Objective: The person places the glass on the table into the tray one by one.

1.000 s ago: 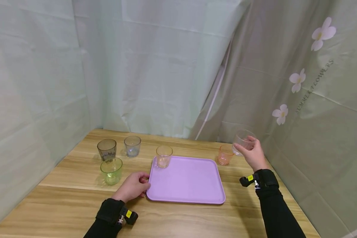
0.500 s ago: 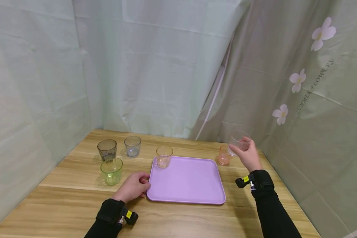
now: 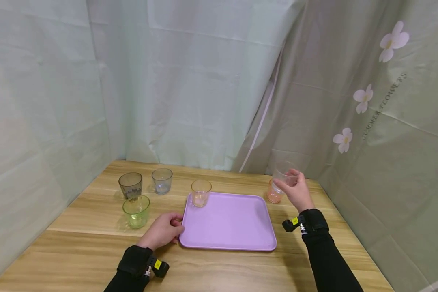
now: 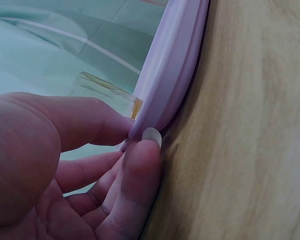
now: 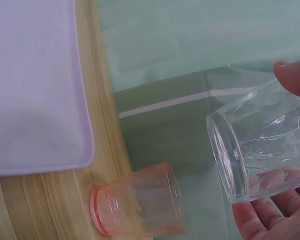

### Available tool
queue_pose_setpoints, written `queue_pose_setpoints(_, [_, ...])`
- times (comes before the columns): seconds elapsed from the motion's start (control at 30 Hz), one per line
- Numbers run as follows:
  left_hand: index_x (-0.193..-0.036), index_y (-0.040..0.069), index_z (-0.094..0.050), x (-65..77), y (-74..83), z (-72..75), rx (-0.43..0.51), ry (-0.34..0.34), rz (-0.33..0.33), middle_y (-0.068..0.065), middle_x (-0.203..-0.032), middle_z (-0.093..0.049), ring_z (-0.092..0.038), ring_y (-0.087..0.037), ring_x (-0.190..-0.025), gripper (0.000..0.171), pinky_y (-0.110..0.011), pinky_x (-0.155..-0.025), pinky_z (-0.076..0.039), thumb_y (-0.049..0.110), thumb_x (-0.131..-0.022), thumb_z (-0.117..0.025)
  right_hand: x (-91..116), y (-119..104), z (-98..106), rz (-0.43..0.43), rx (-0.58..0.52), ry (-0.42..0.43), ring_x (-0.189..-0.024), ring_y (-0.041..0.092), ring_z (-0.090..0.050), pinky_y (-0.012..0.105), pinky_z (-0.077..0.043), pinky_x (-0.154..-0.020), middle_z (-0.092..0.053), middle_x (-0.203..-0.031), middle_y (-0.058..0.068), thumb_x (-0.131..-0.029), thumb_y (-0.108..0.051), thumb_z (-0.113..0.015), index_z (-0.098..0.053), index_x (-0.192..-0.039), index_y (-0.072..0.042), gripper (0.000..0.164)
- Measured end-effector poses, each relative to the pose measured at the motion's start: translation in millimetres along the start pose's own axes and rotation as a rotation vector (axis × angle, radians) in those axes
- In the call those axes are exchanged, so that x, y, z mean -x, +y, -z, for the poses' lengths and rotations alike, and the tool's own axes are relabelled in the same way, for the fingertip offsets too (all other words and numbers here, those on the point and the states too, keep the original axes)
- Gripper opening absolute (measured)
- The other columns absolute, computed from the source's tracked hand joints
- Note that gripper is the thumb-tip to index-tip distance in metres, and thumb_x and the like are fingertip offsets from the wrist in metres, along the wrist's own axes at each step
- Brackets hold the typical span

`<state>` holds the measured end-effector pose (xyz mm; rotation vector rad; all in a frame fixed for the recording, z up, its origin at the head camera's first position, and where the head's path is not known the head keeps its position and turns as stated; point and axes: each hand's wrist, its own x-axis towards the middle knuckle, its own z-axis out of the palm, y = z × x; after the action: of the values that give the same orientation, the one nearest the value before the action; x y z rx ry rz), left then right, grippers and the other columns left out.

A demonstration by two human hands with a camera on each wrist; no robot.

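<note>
My right hand point(image 3: 298, 194) grips a clear glass point(image 3: 282, 172) and holds it up off the table. In the right wrist view, thumb and fingers wrap round this clear glass point(image 5: 270, 140), apart from the orange glass point(image 5: 137, 202) standing on the table. The head view has the clear glass overlapping the orange glass point(image 3: 273, 197). My left hand point(image 3: 162, 231) pinches the left edge of the purple tray point(image 3: 230, 227). Up close in the left wrist view, thumb and a finger meet at the tray rim point(image 4: 162, 75). A pale amber glass point(image 3: 200, 194) stands upright on the tray's back left corner.
Left of the tray stand a green glass point(image 3: 136, 213), a dark grey glass point(image 3: 131, 186) and a pale blue-grey glass point(image 3: 162, 181), all upright on the wooden table point(image 3: 76, 251). Curtains point(image 3: 204, 101) hang behind and at both sides, with printed flowers on the right one.
My right hand has carried the clear glass leftward and slightly down, so it now overlaps the orange glass more. The left hand and tray stay in place.
</note>
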<state>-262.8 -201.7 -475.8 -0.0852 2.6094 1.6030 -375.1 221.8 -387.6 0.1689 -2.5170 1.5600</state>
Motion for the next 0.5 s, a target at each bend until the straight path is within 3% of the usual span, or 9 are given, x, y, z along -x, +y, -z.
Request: queue_pose_setpoints(0.5, [-0.137, -0.011, -0.064, 2.6, 1.9, 0.0, 0.008, 0.000, -0.009, -0.013, -0.099, -0.068, -0.066, -0.020, -0.073, 0.042, -0.036, -0.064, -0.064, 0.000, -0.097, -0.073, -2, -5, -19, 0.006, 0.010, -0.015, -0.143, 0.040, -0.048, 0.058, -0.042, -0.123, -0.046, -0.162, 0.020, -0.101, -0.041, -0.081, -0.026, -0.168, -0.006, 0.094])
